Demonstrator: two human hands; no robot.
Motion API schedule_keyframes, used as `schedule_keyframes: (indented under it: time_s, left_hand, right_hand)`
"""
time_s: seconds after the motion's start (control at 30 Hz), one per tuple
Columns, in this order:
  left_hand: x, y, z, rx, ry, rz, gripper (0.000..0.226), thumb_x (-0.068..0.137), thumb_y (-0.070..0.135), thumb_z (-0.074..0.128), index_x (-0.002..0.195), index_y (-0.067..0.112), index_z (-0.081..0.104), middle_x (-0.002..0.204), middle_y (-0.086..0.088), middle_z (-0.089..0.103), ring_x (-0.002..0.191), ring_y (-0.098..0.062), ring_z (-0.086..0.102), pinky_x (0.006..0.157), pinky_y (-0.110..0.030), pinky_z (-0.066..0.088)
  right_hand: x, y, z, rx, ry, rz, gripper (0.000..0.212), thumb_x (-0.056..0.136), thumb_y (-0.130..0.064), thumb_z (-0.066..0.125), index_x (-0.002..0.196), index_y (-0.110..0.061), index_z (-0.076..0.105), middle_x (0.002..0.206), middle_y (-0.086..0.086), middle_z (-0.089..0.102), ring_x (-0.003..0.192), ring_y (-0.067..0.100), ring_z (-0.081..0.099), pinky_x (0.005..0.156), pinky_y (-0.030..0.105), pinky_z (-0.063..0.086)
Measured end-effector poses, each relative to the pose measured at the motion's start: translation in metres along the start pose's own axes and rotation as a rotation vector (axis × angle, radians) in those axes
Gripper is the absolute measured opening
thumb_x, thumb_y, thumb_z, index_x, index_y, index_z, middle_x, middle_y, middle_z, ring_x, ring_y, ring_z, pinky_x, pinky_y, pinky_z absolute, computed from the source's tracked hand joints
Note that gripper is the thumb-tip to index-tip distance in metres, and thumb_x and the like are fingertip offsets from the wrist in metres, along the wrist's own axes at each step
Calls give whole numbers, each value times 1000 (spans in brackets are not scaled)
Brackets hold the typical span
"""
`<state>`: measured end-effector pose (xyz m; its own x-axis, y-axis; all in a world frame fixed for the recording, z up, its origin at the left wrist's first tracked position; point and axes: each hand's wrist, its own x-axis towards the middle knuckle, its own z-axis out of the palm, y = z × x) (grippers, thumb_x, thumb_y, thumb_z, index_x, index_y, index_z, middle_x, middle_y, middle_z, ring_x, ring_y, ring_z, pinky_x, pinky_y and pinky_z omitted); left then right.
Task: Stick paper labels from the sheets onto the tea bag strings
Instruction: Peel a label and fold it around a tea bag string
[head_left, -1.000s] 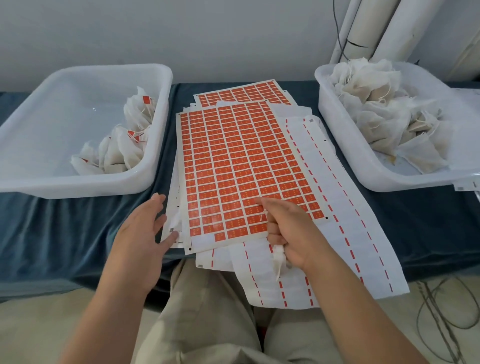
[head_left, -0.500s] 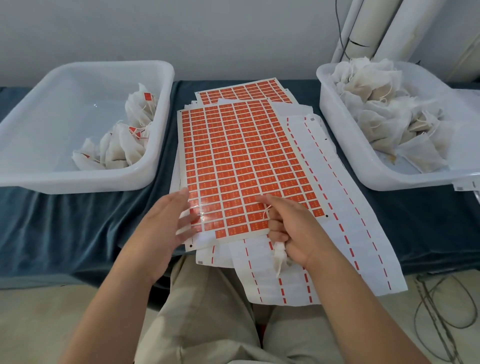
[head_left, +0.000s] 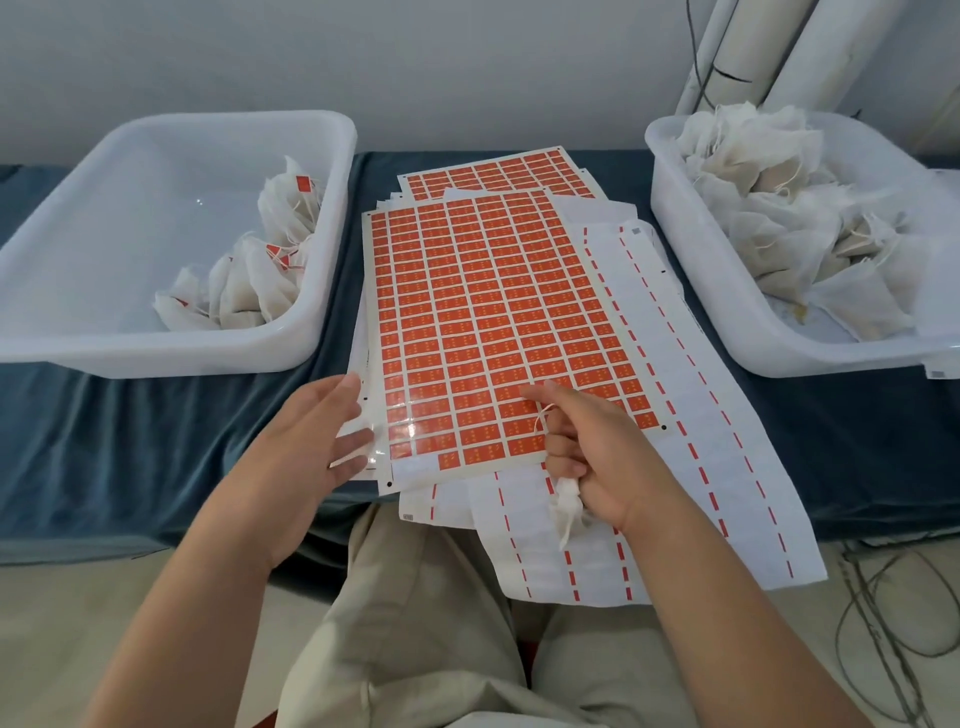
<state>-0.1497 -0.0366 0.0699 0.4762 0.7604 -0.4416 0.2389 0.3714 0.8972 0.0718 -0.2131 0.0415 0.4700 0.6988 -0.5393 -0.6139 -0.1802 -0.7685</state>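
We look down on a counter (head_left: 104, 441) draped in blue cloth, with a stack of label sheets lying between two white tubs.

The right grip (head_left: 597, 452) is curled tight round a tea bag (head_left: 566, 506), whose white end pokes out below the fist. Its string (head_left: 543, 415) loops up beside the forefinger. The forefinger and thumb point forward onto the near rows of the top sheet (head_left: 493, 322). We cannot tell whether they pinch a label.

The left grip (head_left: 311, 447) is flat and spread, holding nothing. Its fingertips lie at the near left edge of the top sheet, where the glossy backing is bare.

The top sheet is almost full of orange labels, with only a few gone from its near left corner. A second sheet (head_left: 498, 174) of orange labels shows behind it. White spent sheets (head_left: 727, 467) with thin red dashes fan out beneath, to the right and over the counter's near edge above the lap.

The left tub (head_left: 171, 358) holds a small heap of tagged bags (head_left: 249, 280) with orange labels on them, lying against its right wall. The right tub (head_left: 691, 270) is piled with plain bags (head_left: 769, 208) that show no labels.
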Motion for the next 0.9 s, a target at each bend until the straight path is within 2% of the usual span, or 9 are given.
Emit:
schedule_keyframes:
  time_s: [0.13, 0.27, 0.37, 0.47, 0.53, 0.6, 0.67, 0.8, 0.9]
  left_hand:
    - [0, 8, 4, -60, 11, -90, 30, 94, 58, 71, 118, 40, 68, 112, 7, 78, 97, -15, 80, 78, -37, 66]
    - [-3, 8, 12, -13, 68, -73, 33, 94, 58, 71, 120, 37, 70, 101, 13, 81, 101, -14, 79, 82, -34, 59]
    - [-15, 6, 13, 266, 14, 75, 75, 77, 87, 59, 143, 51, 53, 112, 36, 72, 119, -6, 66, 104, -44, 49]
    - [-24, 10, 18, 409, -29, 140, 93, 69, 94, 51, 153, 60, 31, 111, 52, 61, 111, 16, 52, 102, -38, 41]
    - [-26, 12, 28, 459, -2, 216, 95, 77, 85, 61, 159, 54, 23, 127, 44, 53, 107, 23, 49, 93, -26, 43]
    - [-24, 13, 36, 403, 67, 219, 96, 86, 60, 76, 163, 44, 22, 134, 30, 54, 104, 13, 61, 80, -21, 48]
    - [-23, 14, 37, 290, 51, 127, 80, 89, 39, 82, 157, 32, 40, 122, 18, 71, 93, -4, 75, 77, -26, 55]
    - [-22, 5, 30, 237, -97, 100, 15, 94, 26, 77, 108, 21, 77, 101, 4, 83, 92, -18, 81, 70, -24, 58]
    - [-27, 5, 30, 83, -194, 106, 11, 97, 24, 72, 98, 25, 83, 109, -3, 82, 97, -22, 80, 69, -21, 61]
  right_hand:
    - [-1, 1, 0, 6, -11, -5, 25, 101, -31, 67, 116, -13, 76, 65, -1, 50, 49, 8, 36, 43, 21, 34]
    - [-1, 0, 0, 0, -10, -6, 25, 100, -32, 67, 115, -14, 77, 65, -1, 50, 48, 8, 36, 43, 21, 34]
    - [-1, 0, 0, 5, -6, -3, 22, 101, -32, 66, 111, -17, 79, 66, -1, 49, 49, 9, 35, 44, 21, 33]
    - [-1, 0, -1, 4, -7, 1, 22, 102, -32, 65, 111, -18, 80, 66, -1, 48, 49, 8, 35, 44, 21, 33]
    - [-1, 0, -1, -1, -2, 3, 23, 102, -32, 65, 113, -16, 78, 64, -2, 50, 48, 8, 36, 43, 21, 34]
    - [-1, 0, -1, -5, 2, 2, 24, 102, -31, 65, 116, -15, 76, 64, -2, 51, 47, 7, 38, 43, 20, 35]
    - [-1, 1, -1, -13, 1, -4, 25, 102, -31, 65, 118, -14, 74, 64, -2, 52, 47, 8, 39, 44, 20, 36]
    - [-6, -1, 1, -8, 15, -12, 24, 104, -30, 63, 117, -13, 73, 65, -1, 49, 49, 8, 37, 45, 20, 35]
    - [-19, -3, 12, -99, 62, -80, 17, 102, -39, 63, 107, -26, 73, 70, -4, 63, 52, 10, 48, 52, 19, 41]
